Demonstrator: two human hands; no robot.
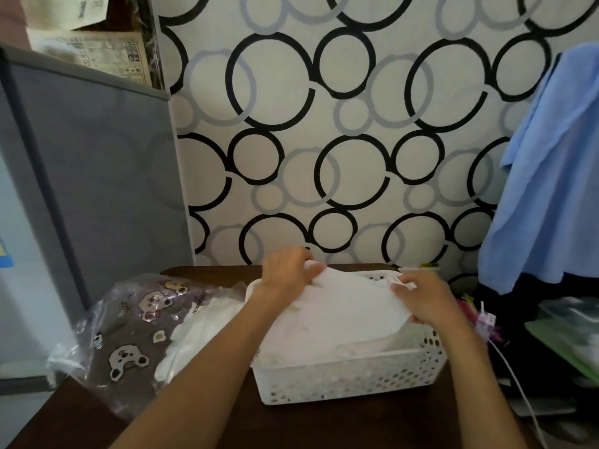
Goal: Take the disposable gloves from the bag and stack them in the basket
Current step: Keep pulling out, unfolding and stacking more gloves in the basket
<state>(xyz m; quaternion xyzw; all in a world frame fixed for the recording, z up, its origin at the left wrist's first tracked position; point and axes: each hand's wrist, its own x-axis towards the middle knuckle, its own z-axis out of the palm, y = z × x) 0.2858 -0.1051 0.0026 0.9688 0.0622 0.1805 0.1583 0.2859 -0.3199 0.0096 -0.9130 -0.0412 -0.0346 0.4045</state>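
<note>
Our left hand (pixel 287 270) and right hand (pixel 421 298) pinch opposite ends of the gloves (pixel 340 306), held lengthwise directly over the basket (pixel 350 377).

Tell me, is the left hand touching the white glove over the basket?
Touching. The head view shows the left hand with its fingers curled over the far edge of the white glove, pinching it above the basket.

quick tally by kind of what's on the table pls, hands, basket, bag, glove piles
hands: 2, left hand and right hand, both gripping the glove pile over the basket
white perforated basket: 1
printed plastic bag: 1
glove piles: 2, the held pile and the white gloves in the bag; single gloves can't be counted
total: 6
</note>
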